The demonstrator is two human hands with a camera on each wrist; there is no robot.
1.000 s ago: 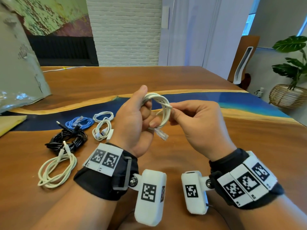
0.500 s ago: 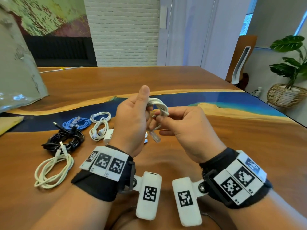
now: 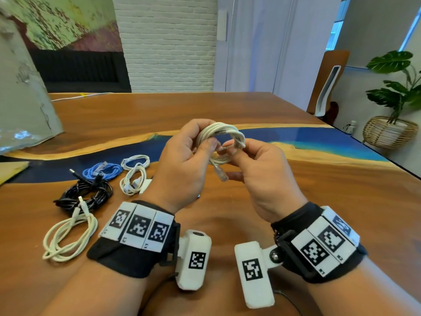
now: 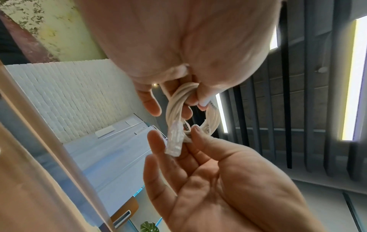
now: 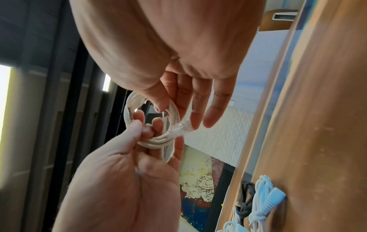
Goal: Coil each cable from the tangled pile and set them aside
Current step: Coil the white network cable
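While raised above the table, both hands (image 3: 182,165) pinch the white cable coil (image 3: 222,135).

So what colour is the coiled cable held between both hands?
White, with a clear plastic connector; the coiled cable shows best in the head view.

I see a white network cable (image 3: 224,135) wound into a small round coil, held up above the wooden table, its clear plastic plug (image 3: 220,174) hanging below the loop. On the table to my left lie coiled cables: cream (image 3: 68,236), black (image 3: 88,195), blue (image 3: 102,171), and two small white ones (image 3: 134,176)
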